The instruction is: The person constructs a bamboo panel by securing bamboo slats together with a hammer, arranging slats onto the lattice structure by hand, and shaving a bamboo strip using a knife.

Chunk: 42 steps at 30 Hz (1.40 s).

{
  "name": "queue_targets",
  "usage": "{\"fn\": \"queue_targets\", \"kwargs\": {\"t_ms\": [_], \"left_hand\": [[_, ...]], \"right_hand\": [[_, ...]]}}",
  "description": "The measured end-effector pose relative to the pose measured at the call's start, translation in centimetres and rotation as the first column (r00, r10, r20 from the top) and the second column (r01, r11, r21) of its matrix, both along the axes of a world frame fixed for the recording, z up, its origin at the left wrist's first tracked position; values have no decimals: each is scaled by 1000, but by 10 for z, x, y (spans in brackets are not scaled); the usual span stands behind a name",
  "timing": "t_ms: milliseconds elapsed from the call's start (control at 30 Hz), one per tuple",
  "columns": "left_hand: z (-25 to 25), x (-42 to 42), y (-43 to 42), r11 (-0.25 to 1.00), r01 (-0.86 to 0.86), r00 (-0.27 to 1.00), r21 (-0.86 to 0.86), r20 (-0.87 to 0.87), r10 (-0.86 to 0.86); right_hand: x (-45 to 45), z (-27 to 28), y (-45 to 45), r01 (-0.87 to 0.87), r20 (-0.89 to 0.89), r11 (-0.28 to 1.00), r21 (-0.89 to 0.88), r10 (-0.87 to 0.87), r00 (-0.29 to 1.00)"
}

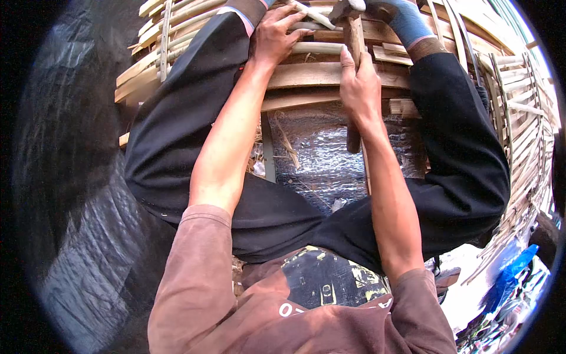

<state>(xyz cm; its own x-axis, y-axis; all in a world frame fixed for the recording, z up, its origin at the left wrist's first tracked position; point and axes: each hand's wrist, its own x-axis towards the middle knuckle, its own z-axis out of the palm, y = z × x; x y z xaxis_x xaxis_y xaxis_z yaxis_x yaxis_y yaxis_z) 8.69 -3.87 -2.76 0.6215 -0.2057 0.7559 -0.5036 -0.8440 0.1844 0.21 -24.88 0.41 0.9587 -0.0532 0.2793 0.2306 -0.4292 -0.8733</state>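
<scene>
My right hand [361, 88] is wrapped around the wooden handle of a hammer [354, 138], its thumb stretched along the handle. The hammer's metal head [342, 12] is at the top of the view, above the wooden slats. My left hand [276, 35] lies further left on the slats, fingers bent over a pale wooden stick [317, 16] and thumb lower down; part of this grip is hidden. Beneath both hands run several long wooden slats [306, 75], side by side. Whether a nail is under the hammer head cannot be seen.
Black-trousered legs [177, 118] frame the work, with blue-socked feet [410, 26] on the slats. Silvery sheeting [318, 153] lies between the legs. Dark plastic sheeting [82, 236] covers the left side. More slatted wood [519, 118] and a blue plastic piece [513, 274] are at right.
</scene>
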Motion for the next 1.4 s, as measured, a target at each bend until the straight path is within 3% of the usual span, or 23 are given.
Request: {"fn": "queue_targets", "kwargs": {"t_ms": [100,167,233,267,300,367,433,500,567,633,667,700,800,900,967,1067,1167,1233,1300,1367,1400], "left_hand": [[5,-6,-6,999,-27,1000,-30,-17,26],[15,-15,-13,983,-21,988,-183,-156,-8],[17,-17,-13,992,-48,987,-119,-155,30],[15,-18,-10,992,-51,986,-119,-161,32],[16,-20,-11,992,-50,987,-119,-155,31],[16,-13,-14,987,-14,996,-159,-91,-1],[13,-10,-13,987,-21,994,-159,-112,3],[11,-8,-10,987,-9,995,-162,-103,-8],[16,-11,-12,981,-11,992,-193,-124,-13],[14,-10,-12,978,-8,988,-210,-151,-25],[14,-10,-13,981,16,998,-193,-54,-27],[15,-9,-13,984,37,999,-173,43,-30],[-7,5,4,999,15,999,-30,51,-14],[-1,-10,-2,994,-30,999,-102,28,33],[-10,-14,1,997,-17,998,-80,66,22],[-17,-26,1,995,-103,994,12,37,102],[-19,-27,-1,989,-138,989,-53,42,141],[-20,-31,-1,989,-143,989,-44,25,145],[-18,-35,0,990,-142,990,-26,10,142],[-16,-40,-2,986,-164,985,13,-43,164],[-19,-39,-1,986,-165,985,14,-51,165]], "right_hand": [[3,27,-8,20,-115,999,-48,-26,993],[6,34,-12,24,-2,999,45,-24,1000],[4,38,-10,-33,146,974,223,0,989],[2,27,-6,73,154,992,98,-88,984],[-2,16,-4,103,53,990,-98,-98,994],[-1,24,-4,-58,-235,986,-157,20,972],[6,34,-5,1,-261,988,-154,-42,964],[5,43,-12,24,-246,998,-61,-39,968],[1,46,-15,39,-19,999,-14,-40,999],[-3,37,-11,56,-74,998,-24,-58,996],[-6,37,-11,30,-169,999,-19,-33,985],[-8,35,-10,21,-146,1000,14,-19,989],[-10,21,-9,7,-190,1000,18,-4,982],[-8,23,-15,21,-203,1000,0,-20,979],[1,43,-22,-15,-203,991,-135,-13,979],[24,66,-32,-84,-62,967,-239,72,995],[33,83,-33,-54,82,942,-332,86,993],[24,90,-30,-95,64,975,-201,110,992],[17,73,-23,-43,60,977,-207,57,997],[8,46,-13,-78,-162,969,-236,40,986],[7,35,-14,-112,-170,949,-296,63,983]]}}
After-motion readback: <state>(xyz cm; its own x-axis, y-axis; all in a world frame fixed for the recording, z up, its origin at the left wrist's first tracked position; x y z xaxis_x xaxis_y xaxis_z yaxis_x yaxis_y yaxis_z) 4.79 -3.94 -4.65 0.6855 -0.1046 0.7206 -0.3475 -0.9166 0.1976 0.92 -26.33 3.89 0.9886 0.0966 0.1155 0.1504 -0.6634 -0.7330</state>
